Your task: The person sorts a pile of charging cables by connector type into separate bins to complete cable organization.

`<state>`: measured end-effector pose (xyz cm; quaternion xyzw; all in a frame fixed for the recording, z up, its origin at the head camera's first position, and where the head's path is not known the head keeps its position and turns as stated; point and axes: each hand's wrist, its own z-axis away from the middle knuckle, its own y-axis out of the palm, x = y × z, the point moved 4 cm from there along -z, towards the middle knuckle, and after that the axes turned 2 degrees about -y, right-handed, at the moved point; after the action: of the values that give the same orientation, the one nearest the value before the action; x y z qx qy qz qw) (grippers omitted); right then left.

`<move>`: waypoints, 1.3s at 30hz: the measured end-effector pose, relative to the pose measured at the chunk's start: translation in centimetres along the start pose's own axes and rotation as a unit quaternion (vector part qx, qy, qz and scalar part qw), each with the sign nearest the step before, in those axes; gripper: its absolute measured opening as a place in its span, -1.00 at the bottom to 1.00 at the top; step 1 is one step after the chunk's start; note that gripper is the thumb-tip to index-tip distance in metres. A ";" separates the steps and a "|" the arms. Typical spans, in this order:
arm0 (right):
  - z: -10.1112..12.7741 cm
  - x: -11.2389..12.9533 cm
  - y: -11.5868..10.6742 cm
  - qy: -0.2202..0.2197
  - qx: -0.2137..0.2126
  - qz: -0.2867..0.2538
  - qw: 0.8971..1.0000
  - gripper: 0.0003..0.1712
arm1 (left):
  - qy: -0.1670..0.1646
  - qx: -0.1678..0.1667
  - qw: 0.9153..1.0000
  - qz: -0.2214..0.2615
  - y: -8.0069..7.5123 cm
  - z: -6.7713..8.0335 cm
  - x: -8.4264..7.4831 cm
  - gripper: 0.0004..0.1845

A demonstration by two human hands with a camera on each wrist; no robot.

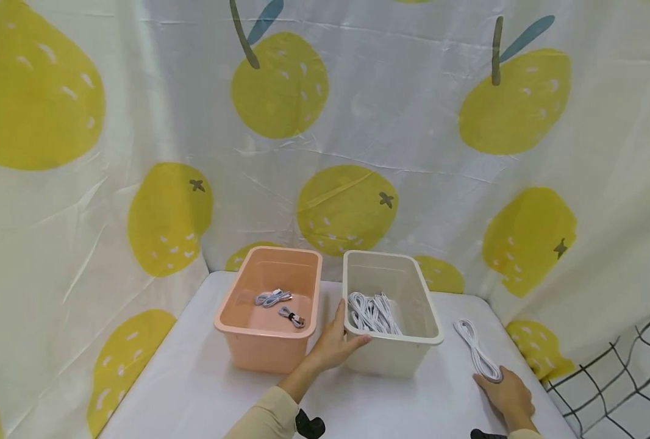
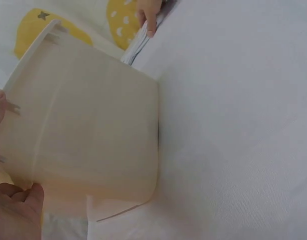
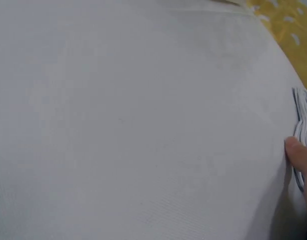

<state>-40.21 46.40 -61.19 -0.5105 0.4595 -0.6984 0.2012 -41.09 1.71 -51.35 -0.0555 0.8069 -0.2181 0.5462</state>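
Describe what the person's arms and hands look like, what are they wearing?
Both hands are bare: no gloves, and no rings that can be made out. The left hand comes out of a long cream sleeve. At each wrist sits a small black device, by the left cuff and behind the right hand.

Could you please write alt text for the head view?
A left hand holds the near corner of a white bin of cables, beside a pink bin. The right hand rests on a loose white cable on the table.
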 end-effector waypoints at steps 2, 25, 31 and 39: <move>0.0 -0.2 0.2 0.003 -0.011 0.002 1.000 0.07 | 0.003 -0.003 1.000 0.002 -0.1 0.0 -0.1 0.21; 0.3 1.4 -0.2 -0.004 -0.057 0.005 0.998 -0.26 | 0.007 -0.008 1.000 -0.012 0.2 0.7 0.4 0.20; 0.6 1.1 -0.3 -0.027 -0.091 -0.025 0.995 -0.34 | 0.006 -0.007 1.000 -0.009 0.5 0.4 0.3 0.20; 0.7 1.4 0.3 -0.016 -0.119 -0.070 0.990 -0.38 | -0.003 -0.009 1.000 -0.012 0.4 0.2 0.2 0.20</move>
<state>-40.18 44.90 -60.67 -0.5725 0.4991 -0.6432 0.0970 -40.93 1.94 -51.78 -0.0709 0.8062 -0.2175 0.5456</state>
